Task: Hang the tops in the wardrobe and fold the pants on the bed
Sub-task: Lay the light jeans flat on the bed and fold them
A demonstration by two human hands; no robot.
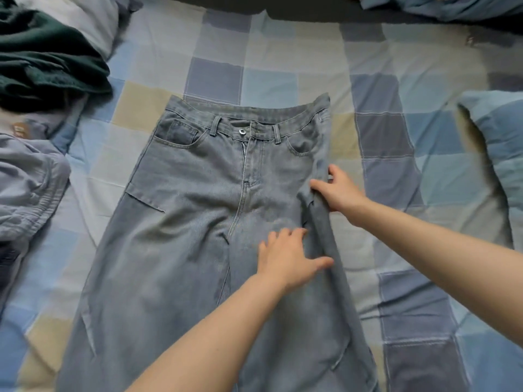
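Light-blue jeans spread flat, front up, across the checked bedspread, waistband at the far end. Left hand pressed flat with fingers spread on the jeans below the fly; right hand pinching the jeans' right side seam into a raised fold. Dark green garment bunched far left of the jeans, pillow well to their right.

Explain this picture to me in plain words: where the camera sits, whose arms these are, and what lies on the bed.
There is no machine here. A camera worn on a person's head looks down at their own two arms. A pair of jeans lies spread flat, front up, on a checked bedspread. The left hand presses flat on the denim. The right hand grips the jeans' side edge, which is bunched up. A dark green garment and a grey-blue garment lie at the left, a pillow at the right.
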